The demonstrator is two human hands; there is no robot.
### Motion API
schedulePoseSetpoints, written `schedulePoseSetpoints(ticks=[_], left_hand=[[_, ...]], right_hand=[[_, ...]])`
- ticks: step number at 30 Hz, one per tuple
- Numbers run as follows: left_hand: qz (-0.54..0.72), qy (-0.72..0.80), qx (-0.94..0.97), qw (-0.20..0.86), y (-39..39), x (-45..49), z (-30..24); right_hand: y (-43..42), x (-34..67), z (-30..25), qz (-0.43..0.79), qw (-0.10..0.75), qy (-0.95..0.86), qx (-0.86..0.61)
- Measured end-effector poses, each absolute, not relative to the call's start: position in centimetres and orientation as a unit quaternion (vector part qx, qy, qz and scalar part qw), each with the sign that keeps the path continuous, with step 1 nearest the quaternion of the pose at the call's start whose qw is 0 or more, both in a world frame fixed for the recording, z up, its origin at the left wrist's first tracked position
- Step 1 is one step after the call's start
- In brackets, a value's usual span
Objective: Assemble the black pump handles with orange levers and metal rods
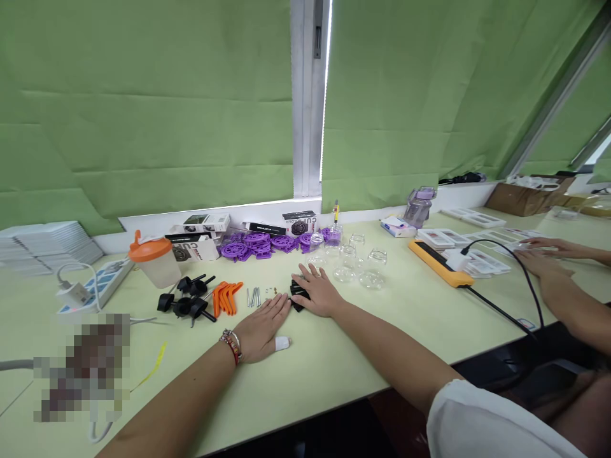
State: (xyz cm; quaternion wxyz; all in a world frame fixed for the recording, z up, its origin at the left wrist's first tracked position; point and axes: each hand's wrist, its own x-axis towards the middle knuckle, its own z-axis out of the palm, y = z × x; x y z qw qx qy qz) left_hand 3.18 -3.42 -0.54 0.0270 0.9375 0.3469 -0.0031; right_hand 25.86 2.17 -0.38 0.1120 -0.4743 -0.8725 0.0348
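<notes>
My left hand (262, 329) lies flat on the table, palm down, fingers stretched out, with a white wrap round its thumb. My right hand (319, 292) is spread palm down, its fingers resting over several black pieces (300, 296) that it partly hides. Just beyond my left fingertips are some tiny metal parts (270, 291), too small to name, and several long silver screws (253, 297). To their left lie orange bent pieces (226, 299) and black cup-shaped parts with stems (191, 299).
Purple plastic parts (258, 245) and printed boxes (200, 247) line the back. Clear jars (351, 264) stand right of centre. An orange-lidded cup (155, 261) and a white power strip (107, 280) are left. An orange power strip (439, 264) and another person's hands (544, 261) are right.
</notes>
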Motion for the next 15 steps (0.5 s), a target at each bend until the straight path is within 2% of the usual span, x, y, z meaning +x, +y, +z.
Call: schedulePoseSetpoints(ticks=[15], left_hand=[[-0.027,0.36,0.932,0.047,-2.8,4.0,-0.1]], right_hand=[[3.4,25.8,-1.0,0.075,0.079,-0.887,-0.449]])
